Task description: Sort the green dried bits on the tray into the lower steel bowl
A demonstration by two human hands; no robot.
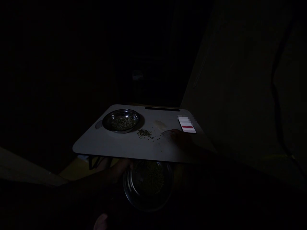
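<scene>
The scene is very dark. My left hand (118,171) grips the rim of a steel bowl (148,184) of small green grains, held just below the near edge of a white lap table (115,145). My right hand (182,138) rests on the table's right part, fingers toward a small pile of green grains (144,133); the fingers are too dark to read. A steel plate (122,120) with more grains sits at the table's back left.
A lit phone (187,124) lies at the table's back right corner. A dark slot (162,109) runs along the far edge. A pale fabric surface (240,105) rises to the right. Yellowish floor (74,171) shows under the table.
</scene>
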